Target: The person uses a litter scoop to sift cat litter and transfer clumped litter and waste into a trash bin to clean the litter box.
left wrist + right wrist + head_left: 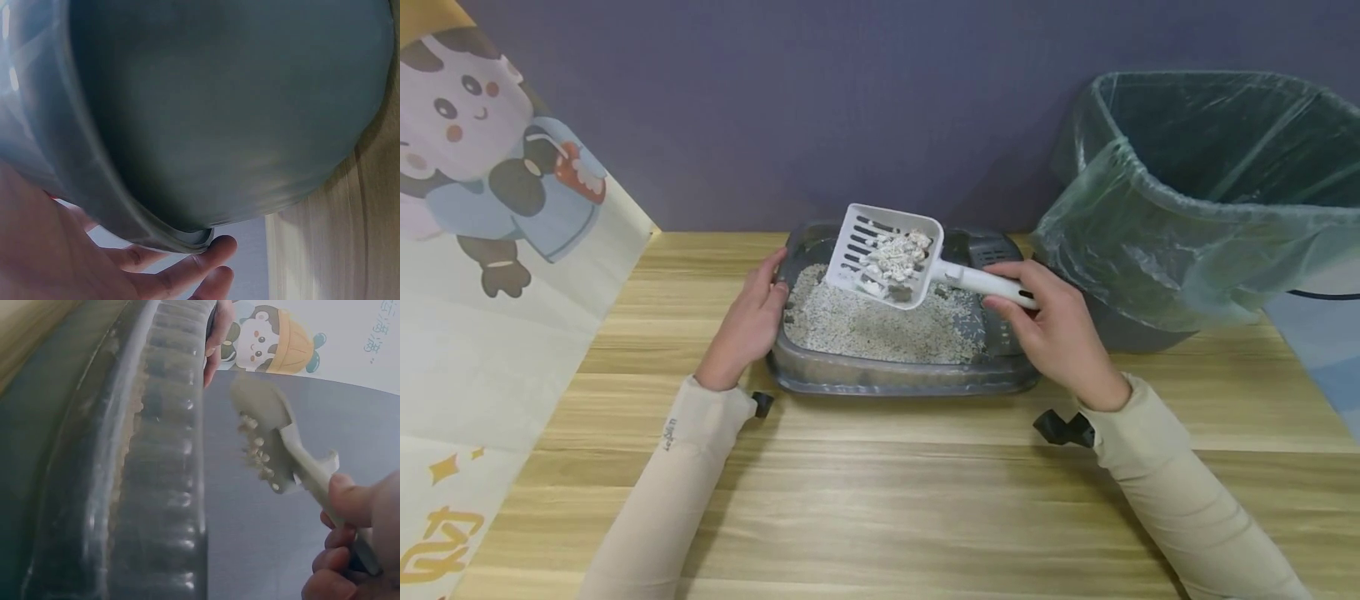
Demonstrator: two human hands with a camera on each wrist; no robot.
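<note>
Scoop: a white plastic scoop [891,254] with a slotted floor and raised side walls, held above the tray and tilted, its mouth toward 10 o'clock and its handle running out toward 4 o'clock.
Load: pale grey-white clumps [897,254] piled in the scoop's bowl, mostly against the handle end; from my right wrist view, small bits cling to its underside.
My right hand: my right hand [1056,333] is curled round the scoop's handle, thumb on top, fingers wrapped under.
Tray: a grey, shallow, round-cornered tray [895,375] directly under the scoop, holding a bed of fine light-grey litter [880,321]. A darker slotted part sits inside the tray at 3 o'clock.
My left hand: my left hand [748,321] lies flat against the tray's outer wall at 9 o'clock, fingers straight and resting on the rim, gripping nothing.
Bin: a bin lined with a green see-through bag [1187,208] stands at 2 o'clock from the tray, its rim higher than the scoop and its near side just beside the tray's right end.
Table: a light wooden table [880,500] with bare board at 6 o'clock, between my sleeves.
Edges: a purple wall close behind the tray at 12 o'clock; a cartoon-printed sheet [490,208] along 9 o'clock.
</note>
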